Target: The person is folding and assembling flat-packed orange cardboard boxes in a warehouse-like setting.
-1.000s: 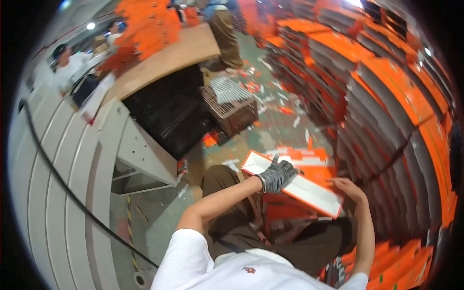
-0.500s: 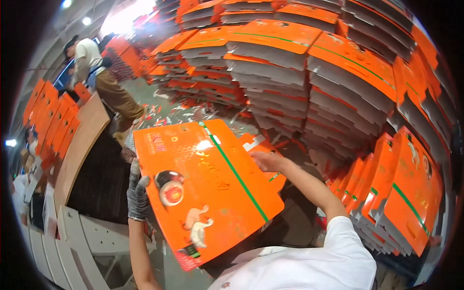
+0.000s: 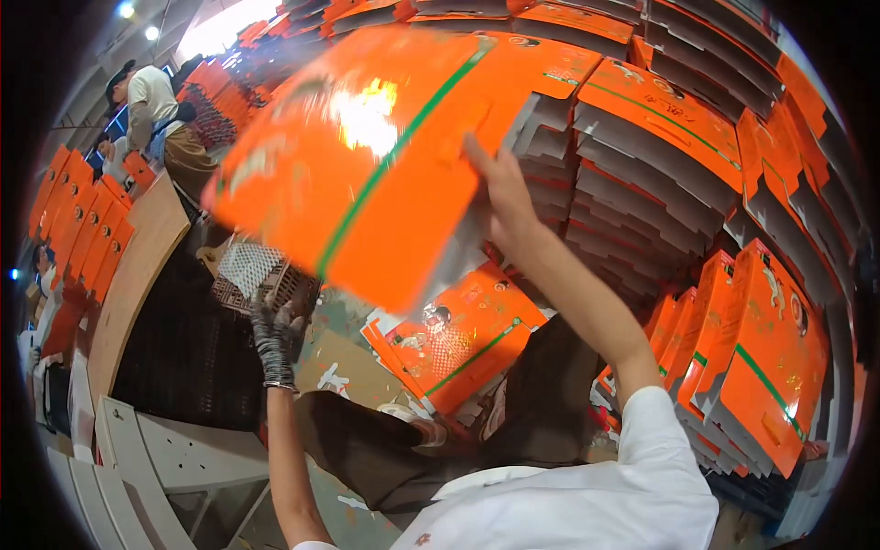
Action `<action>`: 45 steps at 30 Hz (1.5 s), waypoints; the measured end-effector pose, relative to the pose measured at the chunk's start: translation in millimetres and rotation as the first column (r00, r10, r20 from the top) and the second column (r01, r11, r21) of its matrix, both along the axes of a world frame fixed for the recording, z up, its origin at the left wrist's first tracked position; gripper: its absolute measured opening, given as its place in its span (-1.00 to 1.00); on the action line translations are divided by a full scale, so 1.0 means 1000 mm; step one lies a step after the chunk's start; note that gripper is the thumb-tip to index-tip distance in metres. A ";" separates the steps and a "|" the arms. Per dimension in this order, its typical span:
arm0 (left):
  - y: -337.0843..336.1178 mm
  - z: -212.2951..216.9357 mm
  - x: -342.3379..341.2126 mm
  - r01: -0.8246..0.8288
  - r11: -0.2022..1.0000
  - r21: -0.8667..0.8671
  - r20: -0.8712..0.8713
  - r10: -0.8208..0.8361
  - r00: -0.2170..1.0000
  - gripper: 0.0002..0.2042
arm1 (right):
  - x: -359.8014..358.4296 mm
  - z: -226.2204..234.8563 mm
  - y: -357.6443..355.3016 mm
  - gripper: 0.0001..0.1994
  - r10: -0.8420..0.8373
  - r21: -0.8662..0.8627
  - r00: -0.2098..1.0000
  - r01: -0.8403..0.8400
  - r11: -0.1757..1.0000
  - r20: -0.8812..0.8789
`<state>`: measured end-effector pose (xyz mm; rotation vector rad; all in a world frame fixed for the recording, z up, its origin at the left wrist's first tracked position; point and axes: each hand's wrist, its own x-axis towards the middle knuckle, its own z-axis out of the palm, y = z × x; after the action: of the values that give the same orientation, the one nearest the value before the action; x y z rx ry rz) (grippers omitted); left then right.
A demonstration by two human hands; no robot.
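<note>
1. The bare right hand pressed flat against a large orange flattened cardboard carton with a green stripe, raised at upper centre.
2. The grey-gloved left hand hung half-curled beneath its lower edge, apparently gripping nothing.
3. Stacked orange cartons filled the right; one loose carton lay below, so plenty seemed left.
</note>
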<state>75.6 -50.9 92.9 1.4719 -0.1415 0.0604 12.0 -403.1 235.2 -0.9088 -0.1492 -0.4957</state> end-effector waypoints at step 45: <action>-0.345 0.045 0.240 0.687 0.562 -0.462 -0.269 -0.826 0.495 -0.25 | 0.204 0.008 -0.239 -0.58 -0.084 -0.863 0.886 0.418 -0.285 0.457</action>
<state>315.3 -396.0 137.6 0.9584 -0.3811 -0.9873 215.6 -642.5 243.6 -2.6773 -0.6610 -0.9254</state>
